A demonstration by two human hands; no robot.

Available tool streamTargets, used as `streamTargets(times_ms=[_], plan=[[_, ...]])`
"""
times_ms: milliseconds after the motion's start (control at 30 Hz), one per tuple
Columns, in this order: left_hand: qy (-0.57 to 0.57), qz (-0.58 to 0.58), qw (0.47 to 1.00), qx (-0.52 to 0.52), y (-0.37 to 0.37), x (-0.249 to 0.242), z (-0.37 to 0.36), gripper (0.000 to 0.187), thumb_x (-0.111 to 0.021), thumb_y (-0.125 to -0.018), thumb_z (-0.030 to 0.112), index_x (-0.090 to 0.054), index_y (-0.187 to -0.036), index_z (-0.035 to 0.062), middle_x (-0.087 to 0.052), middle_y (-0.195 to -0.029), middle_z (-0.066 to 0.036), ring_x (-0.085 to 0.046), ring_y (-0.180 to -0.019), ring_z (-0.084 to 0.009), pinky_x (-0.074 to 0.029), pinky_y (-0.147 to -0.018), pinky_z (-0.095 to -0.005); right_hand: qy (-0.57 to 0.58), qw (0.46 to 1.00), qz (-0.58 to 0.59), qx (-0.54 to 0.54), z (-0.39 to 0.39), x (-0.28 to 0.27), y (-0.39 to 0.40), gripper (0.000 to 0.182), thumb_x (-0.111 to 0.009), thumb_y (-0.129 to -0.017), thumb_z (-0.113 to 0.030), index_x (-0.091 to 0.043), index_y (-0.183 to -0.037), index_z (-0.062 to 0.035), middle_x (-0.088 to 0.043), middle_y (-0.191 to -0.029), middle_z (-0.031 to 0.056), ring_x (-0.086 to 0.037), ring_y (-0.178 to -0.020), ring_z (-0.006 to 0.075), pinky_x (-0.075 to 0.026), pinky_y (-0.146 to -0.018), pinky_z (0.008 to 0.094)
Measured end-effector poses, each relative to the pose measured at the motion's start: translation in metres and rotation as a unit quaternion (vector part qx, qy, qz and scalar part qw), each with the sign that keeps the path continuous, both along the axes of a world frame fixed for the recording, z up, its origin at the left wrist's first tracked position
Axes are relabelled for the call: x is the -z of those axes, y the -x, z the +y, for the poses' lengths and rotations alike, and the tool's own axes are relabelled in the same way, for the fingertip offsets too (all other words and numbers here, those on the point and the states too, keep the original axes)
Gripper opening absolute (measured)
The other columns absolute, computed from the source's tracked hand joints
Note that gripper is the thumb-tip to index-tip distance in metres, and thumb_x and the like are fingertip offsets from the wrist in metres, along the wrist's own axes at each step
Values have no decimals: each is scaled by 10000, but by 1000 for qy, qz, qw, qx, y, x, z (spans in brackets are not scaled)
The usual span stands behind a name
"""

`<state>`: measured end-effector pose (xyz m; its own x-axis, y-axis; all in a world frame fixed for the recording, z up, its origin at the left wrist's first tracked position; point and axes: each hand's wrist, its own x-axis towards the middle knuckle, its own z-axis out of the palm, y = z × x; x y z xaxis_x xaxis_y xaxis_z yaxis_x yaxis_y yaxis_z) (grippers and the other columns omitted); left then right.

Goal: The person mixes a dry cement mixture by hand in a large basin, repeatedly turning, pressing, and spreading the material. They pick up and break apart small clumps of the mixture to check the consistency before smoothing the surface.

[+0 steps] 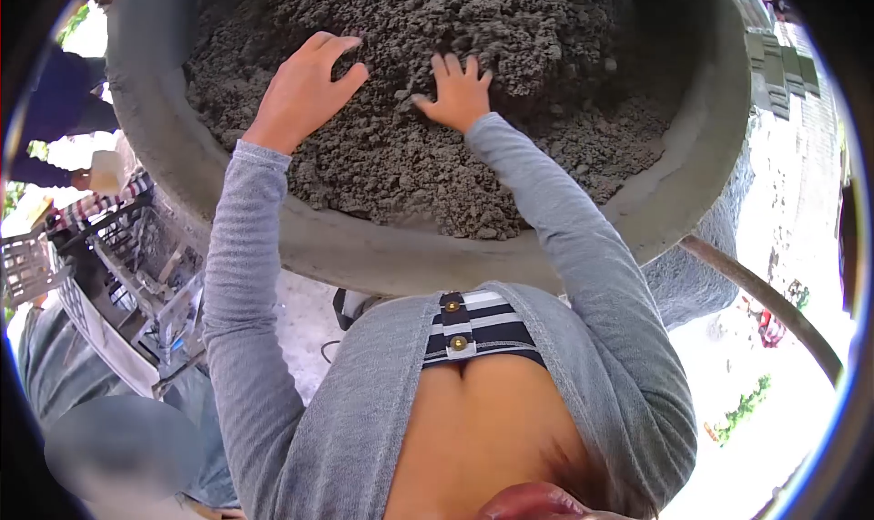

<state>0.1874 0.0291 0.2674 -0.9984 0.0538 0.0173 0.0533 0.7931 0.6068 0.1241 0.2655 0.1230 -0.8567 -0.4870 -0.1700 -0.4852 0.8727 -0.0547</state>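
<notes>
A large round basin (687, 188) with a thick grey rim stands in front of me. Crumbly, dark grey-brown material (401, 169) like damp soil fills much of it and is heaped toward the far side. Over the left part of the heap is my left hand (309, 87), its fingers bent and the thumb apart. My right hand (458, 94) is near the middle of the material with fingers spread. Neither hand shows anything in its grasp. Whether the palms touch the material is hard to tell.
Plastic crates (100, 333) and odd frames crowd the left side. Beyond them, a person in dark clothing (59, 110) has a hand at a pale container (107, 172). A curved brown bar (765, 292) slants down at right. Stacked blocks (783, 74) stand at the upper right.
</notes>
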Motion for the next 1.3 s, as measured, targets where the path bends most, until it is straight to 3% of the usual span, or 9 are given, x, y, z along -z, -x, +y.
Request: streamTargets(times_ms=[200,367,600,633,700,833,967,1133,1300], plan=[[-12,-20,999,27,-1,0,6,393,-571,-877,299,-600,-1186,57,-594,-1083,-98,-607,-935,-295,-487,-833,-403,-33,978,-186,-93,37,-15,-33,627,-647,-801,-401,-448,-1335,-141,-502,-1278,116,-458,-1149,400,-387,-908,638],[-1,-50,998,45,-3,8,5,380,-567,-874,312,-616,-1144,48,-594,-1054,-119,-599,-957,-306,-480,-860,-408,-110,951,-230,-178,45,-25,-44,512,-673,-787,-213,-518,-1264,-110,-539,-1188,164,-495,-1102,415,-467,-905,500],[17,-51,997,53,0,15,-3,363,-545,-892,286,-634,-1128,24,-620,-1120,-147,-585,-1033,-309,-460,-921,-402,-89,915,-371,-130,72,-56,-34,539,-606,-760,-52,-543,-1293,-107,-571,-1233,206,-554,-1149,326,-466,-951,398],[19,-42,997,56,1,17,-4,362,-542,-893,289,-640,-1116,21,-624,-1115,-152,-583,-1039,-314,-458,-927,-404,-102,910,-374,-150,70,-71,-33,608,-593,-747,-47,-514,-1343,-139,-561,-1273,195,-556,-1157,317,-472,-949,400],[31,-47,996,63,2,19,-6,368,-540,-893,295,-639,-1117,20,-625,-1121,-154,-581,-1048,-318,-455,-931,-408,-164,885,-425,-101,71,-103,-32,488,-660,-758,-159,-603,-1238,-97,-629,-1163,177,-596,-1092,317,-495,-901,424],[47,-72,994,69,3,15,-5,376,-536,-894,307,-640,-1116,22,-623,-1139,-159,-574,-1074,-325,-445,-947,-415,-266,871,-400,-106,81,-104,-23,459,-696,-795,-317,-633,-1174,-66,-660,-1090,166,-629,-1005,319,-499,-868,427],[48,-86,992,79,1,14,-2,373,-536,-893,308,-641,-1107,22,-624,-1130,-162,-574,-1069,-324,-443,-946,-413,-104,960,-251,-64,99,-70,-5,362,-601,-877,-285,-634,-1173,-80,-642,-1156,130,-588,-1091,321,-477,-926,436],[52,-131,986,88,0,6,1,383,-543,-895,320,-631,-1121,24,-612,-1090,-148,-572,-1021,-308,-450,-921,-406,-16,958,-275,-74,89,-54,0,492,-592,-878,-237,-508,-1335,-76,-522,-1336,178,-504,-1217,334,-424,-1014,412],[54,-156,983,86,0,1,1,400,-520,-903,328,-611,-1158,34,-591,-1127,-142,-560,-1046,-303,-450,-929,-410,-147,954,-246,-88,63,-19,-13,421,-649,-822,-212,-581,-1163,26,-634,-1078,256,-604,-1040,378,-496,-892,443]])
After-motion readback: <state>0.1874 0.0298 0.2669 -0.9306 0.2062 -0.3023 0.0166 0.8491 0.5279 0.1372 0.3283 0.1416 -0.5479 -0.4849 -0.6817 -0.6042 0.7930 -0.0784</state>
